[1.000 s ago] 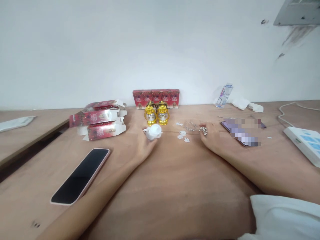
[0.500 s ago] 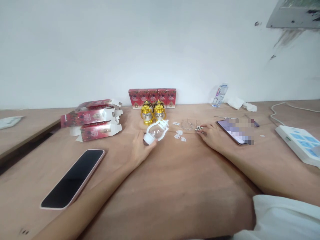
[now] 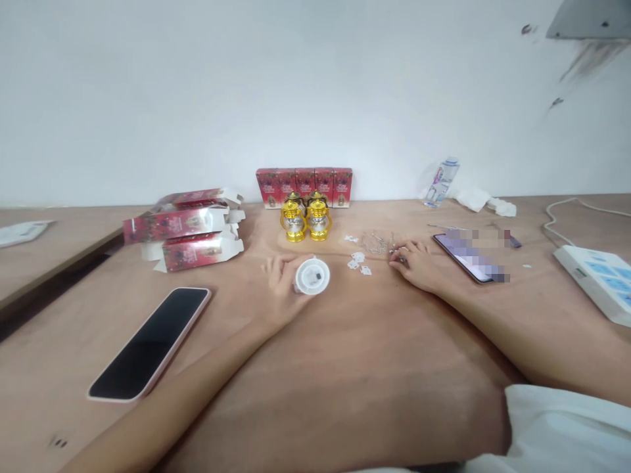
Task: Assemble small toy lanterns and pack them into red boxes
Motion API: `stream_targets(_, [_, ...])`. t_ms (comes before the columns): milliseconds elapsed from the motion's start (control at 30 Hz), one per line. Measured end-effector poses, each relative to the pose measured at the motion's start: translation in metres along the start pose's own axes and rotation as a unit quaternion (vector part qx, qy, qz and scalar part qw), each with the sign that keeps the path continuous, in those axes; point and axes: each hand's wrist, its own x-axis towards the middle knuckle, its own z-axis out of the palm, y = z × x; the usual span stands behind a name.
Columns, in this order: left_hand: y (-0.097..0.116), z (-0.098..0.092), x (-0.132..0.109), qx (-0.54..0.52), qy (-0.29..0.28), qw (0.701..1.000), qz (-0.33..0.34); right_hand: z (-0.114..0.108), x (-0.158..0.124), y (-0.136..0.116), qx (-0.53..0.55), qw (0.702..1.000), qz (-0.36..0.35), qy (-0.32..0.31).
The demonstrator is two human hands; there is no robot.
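My left hand [image 3: 280, 289] is closed around a small white toy lantern [image 3: 312, 276], whose round base faces me and shows a small dark square recess. My right hand [image 3: 414, 263] rests on the table with its fingers bent over small shiny round pieces that look like button cells [image 3: 393, 250]. Its fingertips hide most of these, so what they grip is unclear. Between the hands lie several small white plastic pieces [image 3: 357, 260] and a loose heap of thin wire pieces [image 3: 374, 242]. Two gold lanterns [image 3: 294, 223] stand beyond my left hand, with darker ones behind.
Red boxes [image 3: 304, 187] stand in a row by the wall. Opened red cartons [image 3: 197, 230] lie at the left, near a black-screened phone [image 3: 150, 345]. On the right are a lit phone [image 3: 463, 257], a bottle [image 3: 442, 180], crumpled tissue [image 3: 473, 198] and a white power strip [image 3: 596, 282].
My left hand has turned the white lantern from lying sideways to base toward me. My right hand's fingers have curled further over the small round pieces. The view has shifted slightly.
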Motion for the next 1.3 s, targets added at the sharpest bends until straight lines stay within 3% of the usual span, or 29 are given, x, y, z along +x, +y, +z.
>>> stream_targets(233, [0.005, 0.007, -0.003, -0.051, -0.077, 0.99, 0.102, -0.004, -0.001, -0.005, 0.003, 1.0, 0.012, -0.025])
stream_targets(433, [0.008, 0.009, -0.003, -0.072, -0.089, 0.986, 0.124, -0.003, -0.001, -0.002, 0.029, 0.999, 0.019, -0.026])
stream_targets(533, [0.008, 0.008, -0.003, -0.073, -0.085, 0.985, 0.133, -0.004, -0.002, -0.001, 0.038, 0.999, -0.011, -0.004])
stream_targets(633, [0.008, 0.008, -0.002, -0.071, -0.088, 0.984, 0.139, -0.004, -0.005, -0.004, 0.068, 0.994, -0.059, 0.058])
stream_targets(800, [0.008, 0.009, -0.003, -0.059, -0.079, 0.988, 0.121, -0.003, -0.019, -0.046, 0.227, 0.935, -0.137, 0.235])
stream_targets(900, [0.01, 0.009, -0.004, -0.058, -0.081, 0.987, 0.123, -0.004, -0.031, -0.086, 0.277, 0.903, -0.222, 0.241])
stream_targets(1033, [0.013, 0.01, -0.005, -0.056, -0.094, 0.986, 0.129, -0.002, -0.04, -0.121, 0.351, 0.876, -0.254, 0.214])
stream_targets(1167, [0.015, 0.012, -0.006, -0.052, -0.106, 0.984, 0.134, 0.004, -0.041, -0.127, 0.385, 0.857, -0.251, 0.233])
stream_targets(1300, [0.015, 0.014, -0.007, -0.049, -0.109, 0.982, 0.146, 0.002, -0.039, -0.125, 0.34, 0.871, -0.265, 0.238])
